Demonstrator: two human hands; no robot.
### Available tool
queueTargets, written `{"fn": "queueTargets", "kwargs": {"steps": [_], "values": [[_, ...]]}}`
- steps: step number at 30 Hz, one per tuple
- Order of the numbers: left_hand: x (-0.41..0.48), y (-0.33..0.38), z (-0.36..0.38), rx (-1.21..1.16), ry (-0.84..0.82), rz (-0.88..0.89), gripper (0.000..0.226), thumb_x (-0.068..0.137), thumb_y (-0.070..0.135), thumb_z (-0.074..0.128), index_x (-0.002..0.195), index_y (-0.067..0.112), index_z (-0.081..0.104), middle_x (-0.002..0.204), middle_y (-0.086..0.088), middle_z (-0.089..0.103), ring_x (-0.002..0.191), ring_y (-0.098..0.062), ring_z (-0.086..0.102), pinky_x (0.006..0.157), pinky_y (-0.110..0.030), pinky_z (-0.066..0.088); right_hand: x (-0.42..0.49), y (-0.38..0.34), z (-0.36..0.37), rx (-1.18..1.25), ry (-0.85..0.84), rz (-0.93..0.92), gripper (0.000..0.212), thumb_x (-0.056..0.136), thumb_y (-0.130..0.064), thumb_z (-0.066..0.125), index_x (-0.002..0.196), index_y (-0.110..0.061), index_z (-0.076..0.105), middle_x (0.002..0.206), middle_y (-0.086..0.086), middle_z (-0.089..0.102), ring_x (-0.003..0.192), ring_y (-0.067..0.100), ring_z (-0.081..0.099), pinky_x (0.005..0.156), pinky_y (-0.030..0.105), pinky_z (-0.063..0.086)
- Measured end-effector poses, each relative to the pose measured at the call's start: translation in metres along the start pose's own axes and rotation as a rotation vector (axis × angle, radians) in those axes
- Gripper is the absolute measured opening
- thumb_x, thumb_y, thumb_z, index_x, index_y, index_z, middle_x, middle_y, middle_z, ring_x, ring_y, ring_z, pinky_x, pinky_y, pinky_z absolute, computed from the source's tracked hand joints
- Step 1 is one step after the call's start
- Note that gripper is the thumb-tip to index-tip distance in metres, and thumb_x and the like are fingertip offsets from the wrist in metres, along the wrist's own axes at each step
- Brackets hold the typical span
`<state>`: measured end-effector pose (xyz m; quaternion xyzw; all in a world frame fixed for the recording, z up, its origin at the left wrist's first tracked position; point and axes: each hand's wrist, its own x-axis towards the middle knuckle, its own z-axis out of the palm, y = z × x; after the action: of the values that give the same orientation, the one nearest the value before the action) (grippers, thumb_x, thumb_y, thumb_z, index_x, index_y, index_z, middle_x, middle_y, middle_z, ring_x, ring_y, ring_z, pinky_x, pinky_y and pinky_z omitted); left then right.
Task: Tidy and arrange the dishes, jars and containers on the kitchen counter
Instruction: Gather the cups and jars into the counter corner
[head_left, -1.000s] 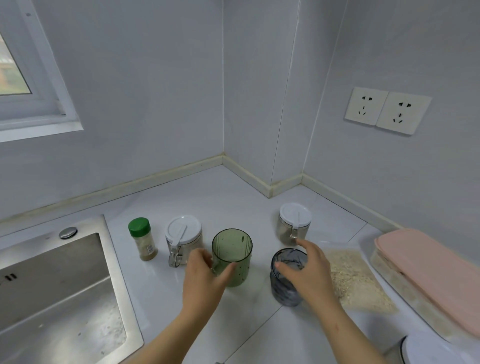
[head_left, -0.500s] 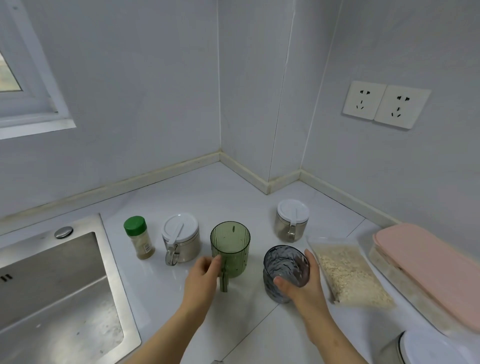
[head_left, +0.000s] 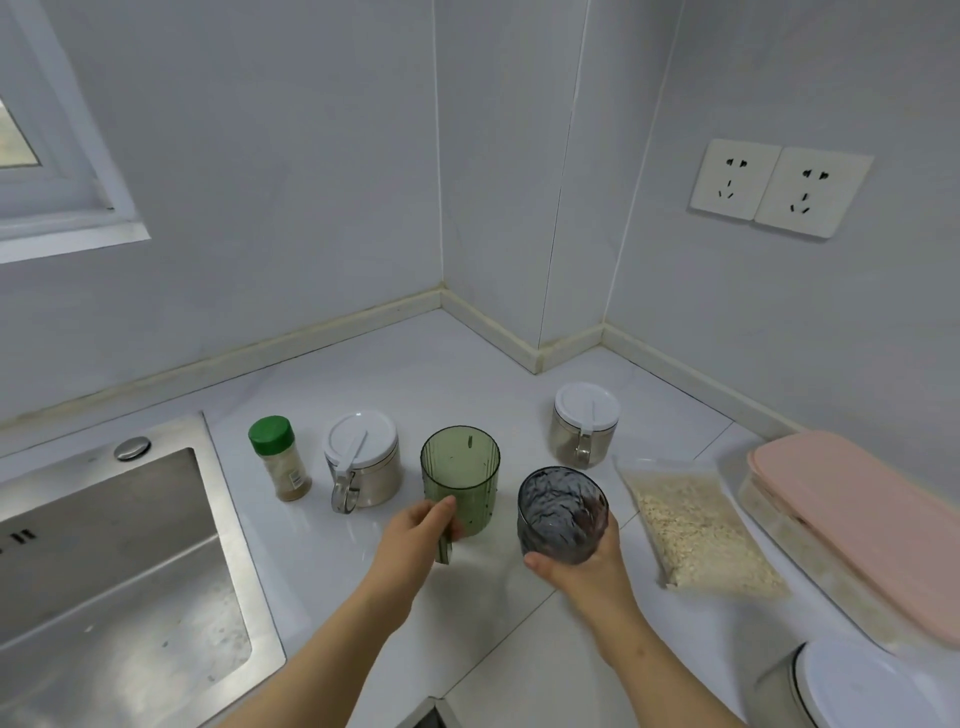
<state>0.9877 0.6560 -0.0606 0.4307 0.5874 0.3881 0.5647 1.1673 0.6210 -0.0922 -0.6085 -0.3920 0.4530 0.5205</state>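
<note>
Curled round the handle of the green cup (head_left: 460, 478), my left hand (head_left: 415, 530) holds it upright on the white counter (head_left: 415, 379), just right of a clip-lid jar (head_left: 363, 460) and a green-capped spice bottle (head_left: 280, 460). My right hand (head_left: 582, 566) wraps the near side of the grey glass (head_left: 561, 514), which tips toward me. I cannot tell if its base touches the counter. It sits between the green cup and a bag of oats (head_left: 696, 530), with a second clip-lid jar (head_left: 586, 423) behind.
</note>
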Motion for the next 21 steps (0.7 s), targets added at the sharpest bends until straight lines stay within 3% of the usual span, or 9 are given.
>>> {"fn": "queueTargets", "kwargs": {"steps": [3,8,12,16,21], "values": [[-0.001,0.0,-0.003,0.027,0.005,-0.004,0.027,0.097,0.021,0.047,0.074,0.009,0.055,0.072,-0.005,0.058,0.073,-0.019,0.052,0.071,-0.028,0.039,0.001,0.001,0.0,0.005,0.016,0.001,0.086,0.057,0.008,0.084,0.12,-0.024,0.034,0.122,0.003,0.051,0.105,0.017,0.053,0.086,0.023,0.042],[-0.003,0.002,-0.001,0.085,0.026,0.009,0.027,0.097,0.018,0.043,0.073,0.008,0.05,0.071,-0.007,0.053,0.068,-0.019,0.045,0.064,-0.027,0.034,-0.001,0.003,0.001,0.003,0.047,-0.026,0.087,0.056,0.009,0.084,0.119,-0.025,0.034,0.121,0.002,0.05,0.106,0.018,0.053,0.087,0.025,0.042],[-0.007,0.001,0.008,0.057,0.068,0.004,0.03,0.098,0.016,0.04,0.069,0.009,0.048,0.067,-0.008,0.053,0.063,-0.02,0.043,0.062,-0.028,0.035,-0.004,0.001,-0.004,0.044,0.049,-0.011,0.084,0.059,0.011,0.081,0.119,-0.022,0.033,0.11,-0.004,0.05,0.095,0.011,0.053,0.08,0.018,0.043],[-0.016,0.004,0.02,-0.019,0.117,0.018,0.035,0.098,0.014,0.036,0.064,0.009,0.041,0.057,-0.005,0.042,0.058,-0.019,0.038,0.054,-0.027,0.028,-0.004,-0.001,-0.01,0.115,0.072,0.03,0.078,0.061,0.011,0.08,0.12,-0.017,0.037,0.111,-0.002,0.053,0.092,0.006,0.056,0.077,0.016,0.047],[-0.029,0.011,0.031,-0.075,0.137,-0.006,0.036,0.097,0.018,0.038,0.061,0.015,0.032,0.05,0.0,0.032,0.049,-0.016,0.029,0.049,-0.026,0.021,-0.014,-0.02,-0.018,0.281,0.145,0.045,0.065,0.069,0.008,0.075,0.117,-0.019,0.04,0.103,-0.006,0.057,0.088,0.002,0.057,0.062,0.01,0.051]]}}
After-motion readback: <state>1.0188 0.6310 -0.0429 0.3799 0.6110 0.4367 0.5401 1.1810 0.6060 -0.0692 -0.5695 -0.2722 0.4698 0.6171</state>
